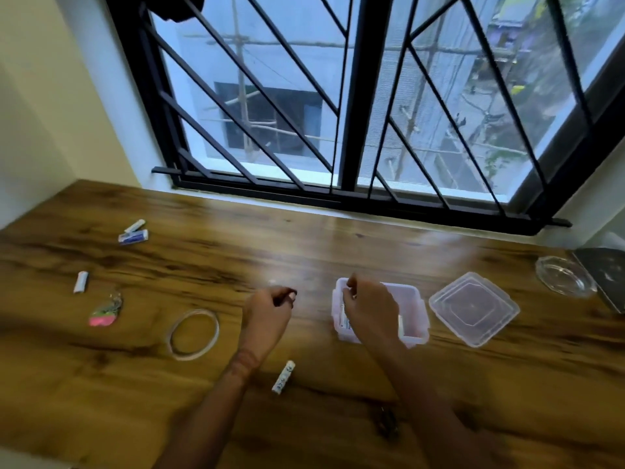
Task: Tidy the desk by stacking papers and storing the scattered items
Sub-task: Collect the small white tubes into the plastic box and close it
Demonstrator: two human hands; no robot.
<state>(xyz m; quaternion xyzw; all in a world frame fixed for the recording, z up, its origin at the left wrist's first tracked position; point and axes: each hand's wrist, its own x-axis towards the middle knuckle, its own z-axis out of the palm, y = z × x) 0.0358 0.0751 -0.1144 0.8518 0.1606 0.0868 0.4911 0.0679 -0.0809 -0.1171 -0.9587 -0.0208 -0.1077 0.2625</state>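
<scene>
Storing underway | right hand [370,308] curled over open box [414,296], grip unclear, some items inside | left hand [269,308] pinched something small | lid [473,308] off at right | tape ring [194,334], tubes [133,233], keychain [106,311] lay loose left | no papers seen
</scene>
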